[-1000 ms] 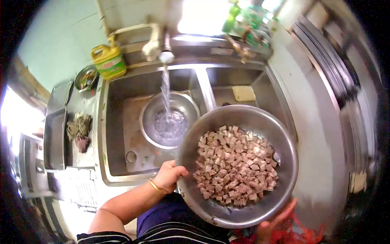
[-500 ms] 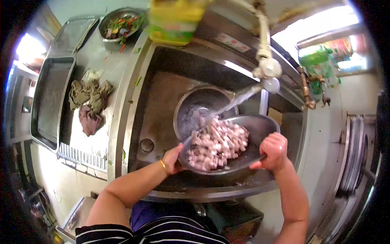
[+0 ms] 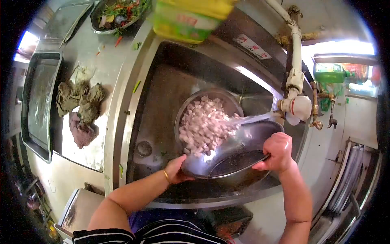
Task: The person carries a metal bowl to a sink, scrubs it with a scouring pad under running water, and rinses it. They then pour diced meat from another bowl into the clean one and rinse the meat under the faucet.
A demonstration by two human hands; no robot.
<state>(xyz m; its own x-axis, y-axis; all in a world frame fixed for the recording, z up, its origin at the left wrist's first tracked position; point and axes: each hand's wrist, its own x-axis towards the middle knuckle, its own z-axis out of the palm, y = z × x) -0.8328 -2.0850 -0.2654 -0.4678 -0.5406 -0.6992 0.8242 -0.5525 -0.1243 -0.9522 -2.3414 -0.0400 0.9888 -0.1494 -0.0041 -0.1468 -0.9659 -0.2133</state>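
Note:
My left hand grips the left rim of a metal bowl, and my right hand is closed on its right rim. That bowl is tilted away from me. Pale pink chopped pieces slide over its far edge into a second round metal bowl in the sink. Water streams from the tap onto the pieces and the tilted bowl. A yellow band shows on my left wrist.
The sink has a drain at left. On the left counter lie crumpled cloths, a rectangular tray and a bowl of vegetable scraps. A yellow-green container stands behind the sink; green bottles are at right.
The held bowl has tipped further forward, and most pieces have moved from it into the bowl beneath. The camera view has shifted slightly.

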